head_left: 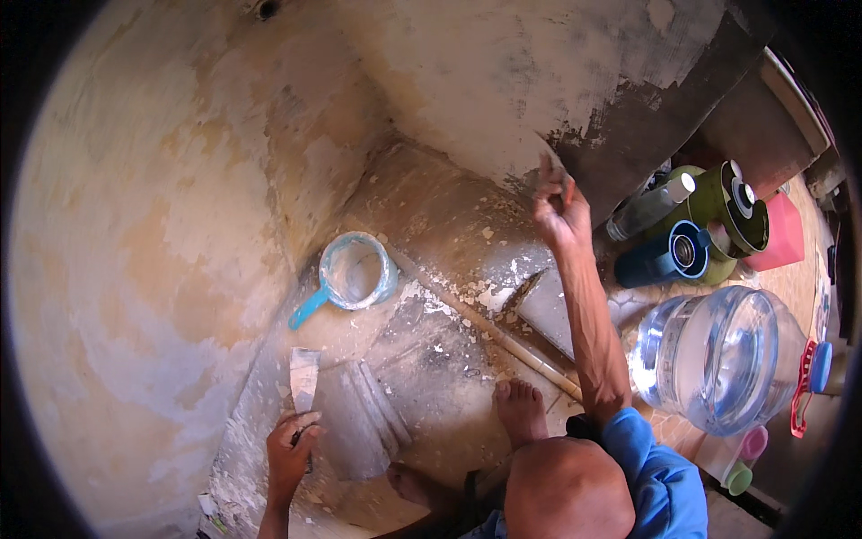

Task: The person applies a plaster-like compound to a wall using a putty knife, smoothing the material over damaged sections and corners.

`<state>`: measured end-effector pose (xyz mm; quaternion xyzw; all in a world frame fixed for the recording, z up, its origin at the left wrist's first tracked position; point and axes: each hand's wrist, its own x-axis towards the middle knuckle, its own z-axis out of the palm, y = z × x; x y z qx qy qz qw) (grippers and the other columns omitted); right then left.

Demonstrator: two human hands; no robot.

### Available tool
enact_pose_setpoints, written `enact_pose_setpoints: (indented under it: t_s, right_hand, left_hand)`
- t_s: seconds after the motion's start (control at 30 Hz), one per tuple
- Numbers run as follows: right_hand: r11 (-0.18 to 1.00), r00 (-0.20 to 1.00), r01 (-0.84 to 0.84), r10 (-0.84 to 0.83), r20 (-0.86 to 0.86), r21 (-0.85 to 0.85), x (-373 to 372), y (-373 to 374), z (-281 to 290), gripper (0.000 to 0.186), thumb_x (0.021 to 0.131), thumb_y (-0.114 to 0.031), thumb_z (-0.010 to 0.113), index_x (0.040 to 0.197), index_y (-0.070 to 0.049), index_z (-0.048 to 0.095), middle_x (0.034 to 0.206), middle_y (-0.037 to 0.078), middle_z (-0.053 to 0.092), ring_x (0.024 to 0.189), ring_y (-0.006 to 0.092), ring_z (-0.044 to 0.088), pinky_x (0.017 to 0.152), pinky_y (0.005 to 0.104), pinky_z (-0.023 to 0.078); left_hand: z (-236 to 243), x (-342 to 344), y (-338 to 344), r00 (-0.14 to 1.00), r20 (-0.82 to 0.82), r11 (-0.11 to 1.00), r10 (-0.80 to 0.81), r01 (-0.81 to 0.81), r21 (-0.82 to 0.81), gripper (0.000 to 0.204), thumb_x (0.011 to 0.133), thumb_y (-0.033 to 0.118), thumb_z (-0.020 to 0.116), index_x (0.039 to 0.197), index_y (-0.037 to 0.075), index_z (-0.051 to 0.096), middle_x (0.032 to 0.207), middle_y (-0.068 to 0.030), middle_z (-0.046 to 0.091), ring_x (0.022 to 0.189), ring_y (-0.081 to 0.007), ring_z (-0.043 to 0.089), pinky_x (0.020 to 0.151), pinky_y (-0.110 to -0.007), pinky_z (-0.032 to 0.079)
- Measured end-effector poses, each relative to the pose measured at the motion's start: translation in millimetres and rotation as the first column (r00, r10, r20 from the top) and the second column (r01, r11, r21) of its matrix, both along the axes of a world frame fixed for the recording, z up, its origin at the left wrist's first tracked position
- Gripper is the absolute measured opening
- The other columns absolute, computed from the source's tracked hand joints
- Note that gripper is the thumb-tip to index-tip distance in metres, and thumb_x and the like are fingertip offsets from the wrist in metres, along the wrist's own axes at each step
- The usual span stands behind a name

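My left hand grips a wide putty knife, its blade upright and smeared with pale paste. My right hand is raised with its fingers closed round a scraper with an orange handle; its thin blade lies at the patchy plastered wall, near the edge of a dark unplastered area. A blue long-handled pot with whitish paste inside stands on the floor between the left wall and my right arm, above the putty knife.
At the right are a large water bottle, a blue pitcher, green containers, a red container and small cups. A pale pole lies on the flaking floor near my bare foot. The left wall rises beside me.
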<state>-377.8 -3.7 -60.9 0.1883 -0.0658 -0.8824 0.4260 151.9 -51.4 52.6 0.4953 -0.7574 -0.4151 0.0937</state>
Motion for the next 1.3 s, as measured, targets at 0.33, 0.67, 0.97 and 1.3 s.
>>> enact_pose_setpoints:
  t_s: [0.33, 0.67, 0.97, 1.3]
  right_hand:
    - [0.940, 0.920, -0.272, 0.317, -0.230, 0.206, 32.0, 24.9, -19.1, 0.012, 0.086, -0.004, 0.056, 0.097, 0.001, 0.054, 0.081, 0.009, 0.059, 0.065, 0.0160, 0.054, 0.056, 0.0300, 0.049]
    - [0.706, 0.483, 0.303, 0.465, -0.742, 0.640, 63.5, 68.1, 42.3, 0.025, 0.082, -0.003, 0.064, 0.105, 0.000, 0.055, 0.089, 0.004, 0.063, 0.075, 0.0114, 0.061, 0.064, 0.0248, 0.049]
    - [0.742, 0.312, 0.216, 0.563, -0.765, 0.634, 49.4, 107.2, 118.1, 0.023, 0.092, -0.013, 0.059, 0.114, -0.013, 0.054, 0.114, 0.002, 0.062, 0.101, 0.0175, 0.062, 0.077, 0.0402, 0.052]
    - [0.887, -0.452, 0.275, 0.459, 0.765, -0.370, 52.5, 50.9, 151.3, 0.058, 0.075, -0.007, 0.060, 0.133, -0.010, 0.055, 0.125, 0.007, 0.054, 0.113, 0.0278, 0.052, 0.086, 0.0391, 0.047]
  left_hand:
    - [-2.8, 5.5, 9.4, 0.994, -0.011, 0.990, 0.111, -0.110, 0.090, 0.020, 0.085, 0.003, 0.064, 0.104, -0.002, 0.068, 0.097, -0.0096, 0.065, 0.086, -0.0165, 0.063, 0.077, -0.028, 0.050]
    - [46.1, -20.8, 6.5, 0.984, 0.116, 0.964, 0.137, -0.160, 0.214, 0.021, 0.084, 0.000, 0.058, 0.104, 0.001, 0.063, 0.096, -0.0095, 0.065, 0.075, -0.0141, 0.064, 0.053, -0.025, 0.049]
    - [-14.1, 36.8, 66.7, 0.864, -0.388, 0.929, 0.322, -0.209, 0.306, 0.037, 0.084, -0.006, 0.059, 0.113, 0.004, 0.039, 0.107, -0.0155, 0.064, 0.077, -0.0129, 0.061, 0.068, -0.025, 0.050]
    - [-105.0, -25.8, 121.2, 0.830, -0.517, 0.820, -0.208, 0.436, 0.370, 0.041, 0.092, 0.021, 0.063, 0.128, 0.004, 0.054, 0.112, -0.0150, 0.066, 0.103, -0.0294, 0.065, 0.091, -0.038, 0.048]
